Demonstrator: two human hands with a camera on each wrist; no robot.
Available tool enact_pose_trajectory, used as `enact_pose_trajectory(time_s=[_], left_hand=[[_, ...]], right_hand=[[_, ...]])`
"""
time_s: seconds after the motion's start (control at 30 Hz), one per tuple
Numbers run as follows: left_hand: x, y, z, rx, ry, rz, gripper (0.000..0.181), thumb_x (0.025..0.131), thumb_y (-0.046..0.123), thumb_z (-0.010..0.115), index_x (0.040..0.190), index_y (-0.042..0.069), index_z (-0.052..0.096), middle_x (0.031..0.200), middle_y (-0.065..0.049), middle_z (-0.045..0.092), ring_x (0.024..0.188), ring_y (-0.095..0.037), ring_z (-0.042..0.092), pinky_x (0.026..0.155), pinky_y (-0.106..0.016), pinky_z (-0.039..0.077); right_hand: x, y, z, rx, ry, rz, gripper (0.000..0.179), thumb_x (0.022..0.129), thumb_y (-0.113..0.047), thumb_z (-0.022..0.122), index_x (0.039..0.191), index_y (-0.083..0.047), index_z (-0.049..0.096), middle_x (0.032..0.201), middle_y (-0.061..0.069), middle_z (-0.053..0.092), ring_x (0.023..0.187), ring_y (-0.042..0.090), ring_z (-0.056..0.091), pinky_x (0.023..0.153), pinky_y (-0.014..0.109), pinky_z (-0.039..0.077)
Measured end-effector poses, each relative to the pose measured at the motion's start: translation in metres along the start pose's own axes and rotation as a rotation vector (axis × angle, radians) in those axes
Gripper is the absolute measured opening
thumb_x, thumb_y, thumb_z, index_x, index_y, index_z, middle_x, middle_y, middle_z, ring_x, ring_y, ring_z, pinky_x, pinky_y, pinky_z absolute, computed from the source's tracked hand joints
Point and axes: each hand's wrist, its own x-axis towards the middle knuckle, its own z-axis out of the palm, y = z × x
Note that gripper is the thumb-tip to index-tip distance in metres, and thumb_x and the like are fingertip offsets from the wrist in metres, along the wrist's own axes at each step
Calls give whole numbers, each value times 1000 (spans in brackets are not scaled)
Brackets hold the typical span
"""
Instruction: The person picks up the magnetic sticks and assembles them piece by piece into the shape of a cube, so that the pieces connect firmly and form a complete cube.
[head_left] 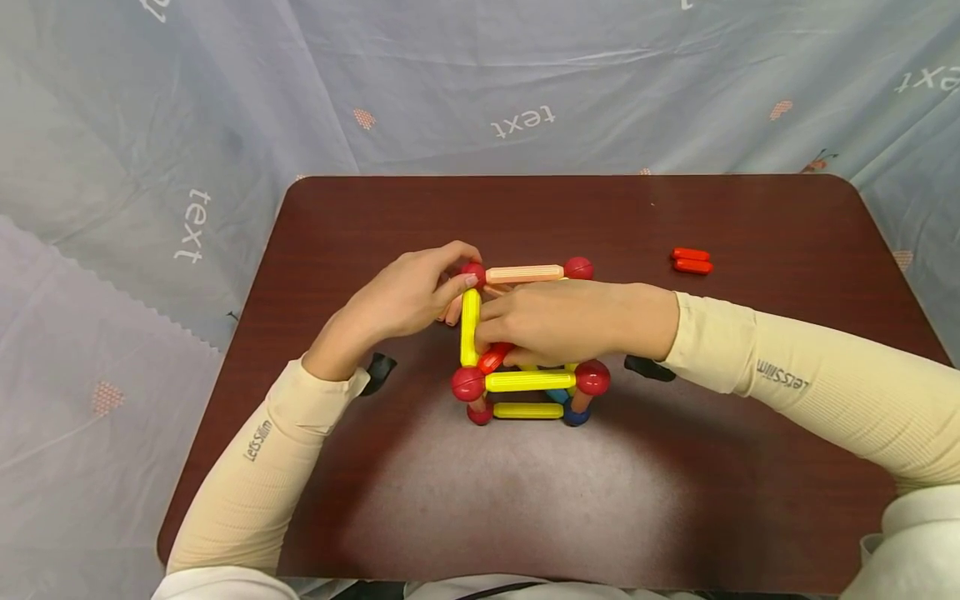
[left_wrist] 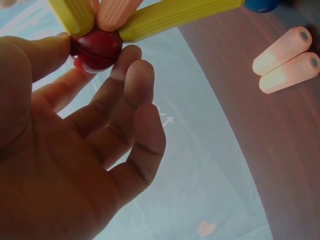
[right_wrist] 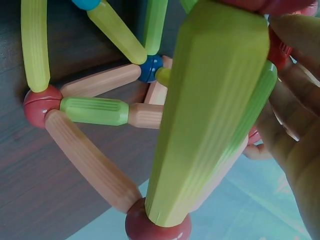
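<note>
A box-shaped frame of magnetic rods and balls stands on the table, with yellow rods (head_left: 529, 382), a peach rod (head_left: 525, 274) and red balls (head_left: 592, 377) along its top. At its far left top corner, my left hand (head_left: 408, 292) pinches a red ball (left_wrist: 97, 50) between thumb and fingers; the other fingers curve loosely below. My right hand (head_left: 577, 321) reaches over the frame's top and holds a short red rod (head_left: 495, 357) near the left yellow side rod (head_left: 470, 327). In the right wrist view, a large yellow-green rod (right_wrist: 210, 115) partly hides the fingers.
Two red rods (head_left: 692, 260) lie side by side at the table's right rear. Two peach rods (left_wrist: 286, 60) lie beside the frame, mostly behind my left hand in the head view. The brown table (head_left: 360, 217) ends at a patterned grey curtain (head_left: 480, 83).
</note>
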Motion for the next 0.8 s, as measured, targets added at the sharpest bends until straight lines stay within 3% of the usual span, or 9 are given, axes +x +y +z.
enact_pose_trajectory(time_s=[0.2,0.37,0.53,0.63,0.8], left_hand=[[-1,2,-1,3,1,-7,31,104,32,59,133,19,57,99,-1,69,78,-20,62,72,-33,52],[-2,2,-1,-15,-16,-2,32,105,31,58,134,19,56,89,-2,67,71,-19,62,70,-33,51],[-2,1,0,-23,-20,7,33,105,31,58,136,19,56,83,-3,66,69,-19,62,71,-34,51],[-3,1,0,-4,-12,13,34,105,31,58,136,18,56,92,-2,68,75,-19,62,73,-34,52],[-4,1,0,6,-6,10,36,105,31,58,138,17,56,93,-4,69,77,-20,62,72,-34,52]], right_hand=[[-2,1,-1,-3,10,22,29,93,-31,76,116,-15,68,110,-2,67,101,14,59,89,26,52],[-7,4,-1,-33,33,38,28,91,-32,77,113,-16,69,106,-4,67,98,13,58,84,24,53],[-11,7,1,4,83,52,27,90,-34,78,110,-18,70,102,-6,66,94,11,58,83,23,53],[-17,11,-1,44,162,65,26,91,-34,78,110,-18,70,103,-6,66,95,12,60,85,25,53],[-38,22,-10,71,391,122,25,91,-25,79,112,-15,71,105,-3,69,92,13,63,82,30,55]])
